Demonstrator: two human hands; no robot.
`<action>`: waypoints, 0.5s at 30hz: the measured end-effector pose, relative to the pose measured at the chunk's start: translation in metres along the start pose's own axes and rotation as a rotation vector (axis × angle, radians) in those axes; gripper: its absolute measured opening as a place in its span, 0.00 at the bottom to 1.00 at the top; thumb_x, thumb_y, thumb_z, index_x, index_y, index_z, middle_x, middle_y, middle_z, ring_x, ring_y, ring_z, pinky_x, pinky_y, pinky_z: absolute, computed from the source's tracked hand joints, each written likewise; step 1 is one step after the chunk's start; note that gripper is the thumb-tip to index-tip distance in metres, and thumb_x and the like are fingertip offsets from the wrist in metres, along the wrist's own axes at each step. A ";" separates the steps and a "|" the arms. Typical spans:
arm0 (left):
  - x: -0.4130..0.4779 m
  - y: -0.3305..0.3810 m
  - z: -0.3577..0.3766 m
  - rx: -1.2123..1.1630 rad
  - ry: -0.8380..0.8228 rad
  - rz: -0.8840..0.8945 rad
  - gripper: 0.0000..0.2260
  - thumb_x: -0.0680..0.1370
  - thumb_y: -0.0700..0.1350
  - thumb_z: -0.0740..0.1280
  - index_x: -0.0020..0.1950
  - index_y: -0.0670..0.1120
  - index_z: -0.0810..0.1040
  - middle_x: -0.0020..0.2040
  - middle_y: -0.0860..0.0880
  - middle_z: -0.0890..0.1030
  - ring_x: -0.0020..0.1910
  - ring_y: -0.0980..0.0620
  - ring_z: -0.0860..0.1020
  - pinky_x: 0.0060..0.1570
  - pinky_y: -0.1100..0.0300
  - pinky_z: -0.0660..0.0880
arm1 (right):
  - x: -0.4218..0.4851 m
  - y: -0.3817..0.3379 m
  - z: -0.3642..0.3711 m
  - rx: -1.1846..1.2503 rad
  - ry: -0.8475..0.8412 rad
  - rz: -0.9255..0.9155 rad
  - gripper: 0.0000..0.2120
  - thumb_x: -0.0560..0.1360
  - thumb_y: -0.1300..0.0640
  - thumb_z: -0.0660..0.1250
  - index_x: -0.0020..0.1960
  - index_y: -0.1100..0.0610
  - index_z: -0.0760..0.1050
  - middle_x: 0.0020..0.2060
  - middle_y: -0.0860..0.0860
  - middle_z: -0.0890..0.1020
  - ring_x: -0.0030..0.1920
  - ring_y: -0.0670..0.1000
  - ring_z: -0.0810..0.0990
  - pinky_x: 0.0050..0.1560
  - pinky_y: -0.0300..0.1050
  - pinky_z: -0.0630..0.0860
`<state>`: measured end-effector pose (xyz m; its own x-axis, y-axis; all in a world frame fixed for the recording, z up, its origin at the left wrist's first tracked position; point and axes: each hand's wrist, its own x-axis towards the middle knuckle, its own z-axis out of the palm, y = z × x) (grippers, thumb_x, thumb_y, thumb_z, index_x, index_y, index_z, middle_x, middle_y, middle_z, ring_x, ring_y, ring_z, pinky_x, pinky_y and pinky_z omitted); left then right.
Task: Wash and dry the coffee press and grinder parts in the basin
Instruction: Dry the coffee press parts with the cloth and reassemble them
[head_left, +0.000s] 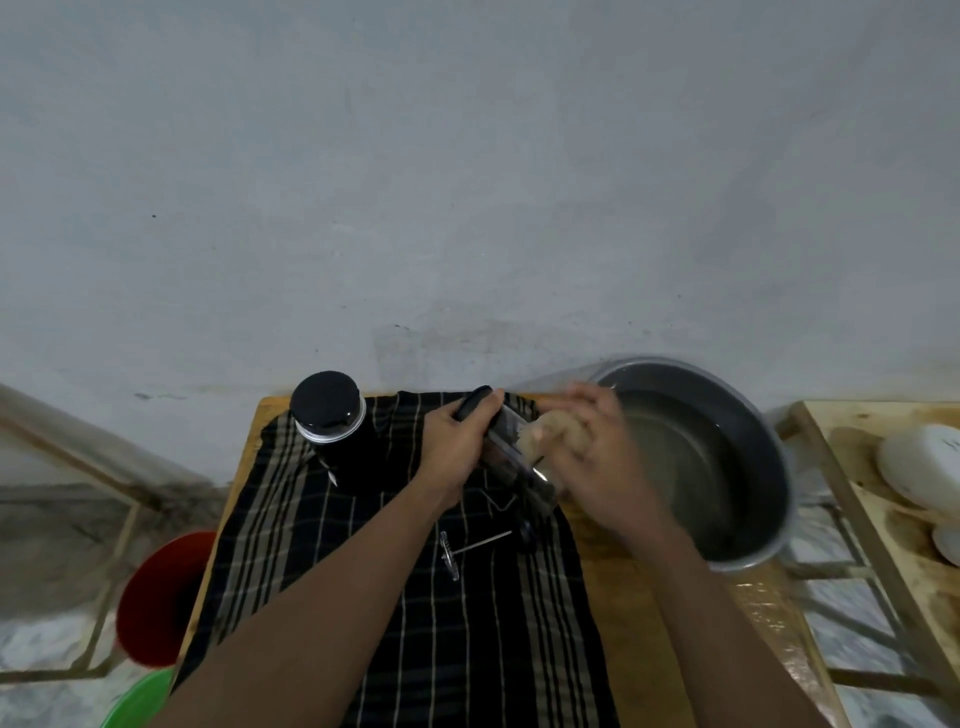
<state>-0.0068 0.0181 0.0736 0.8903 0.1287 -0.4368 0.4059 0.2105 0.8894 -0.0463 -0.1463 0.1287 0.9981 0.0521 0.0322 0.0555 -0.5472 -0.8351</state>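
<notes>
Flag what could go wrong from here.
1. The left hand grips the coffee press by its handle alone while the right hand scrubs with a pale sponge: a wet slip could drop it.
2. The plunger lies loose on the striped cloth between the forearms: an arm could sweep it off.

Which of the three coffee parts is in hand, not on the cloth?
The glass coffee press with black handle: left hand grips it, right hand holds a beige sponge against it. The black-lidded jar and metal plunger rod rest on the striped cloth.
</notes>
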 end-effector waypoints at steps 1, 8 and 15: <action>-0.001 0.000 0.003 0.050 -0.038 0.055 0.09 0.77 0.49 0.75 0.42 0.44 0.85 0.37 0.45 0.85 0.35 0.49 0.83 0.35 0.58 0.78 | 0.000 0.006 0.008 -0.131 -0.034 -0.057 0.10 0.81 0.56 0.67 0.61 0.54 0.80 0.61 0.46 0.75 0.61 0.46 0.75 0.54 0.26 0.68; -0.011 0.004 0.000 0.154 -0.202 0.060 0.10 0.77 0.46 0.74 0.46 0.38 0.85 0.45 0.38 0.86 0.40 0.46 0.85 0.46 0.51 0.82 | 0.021 0.018 0.006 -0.033 -0.022 0.256 0.11 0.83 0.60 0.62 0.53 0.65 0.81 0.50 0.59 0.84 0.52 0.58 0.81 0.48 0.44 0.73; -0.015 0.006 0.005 0.048 -0.240 -0.081 0.19 0.77 0.52 0.73 0.57 0.37 0.81 0.52 0.32 0.83 0.51 0.29 0.82 0.54 0.33 0.77 | 0.024 0.011 0.018 0.565 -0.130 0.464 0.11 0.84 0.57 0.61 0.65 0.52 0.76 0.57 0.51 0.84 0.53 0.45 0.85 0.49 0.35 0.81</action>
<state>-0.0167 0.0123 0.0860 0.8756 -0.1212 -0.4675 0.4822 0.1639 0.8606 -0.0220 -0.1364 0.1107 0.9027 0.0376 -0.4286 -0.4279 -0.0253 -0.9035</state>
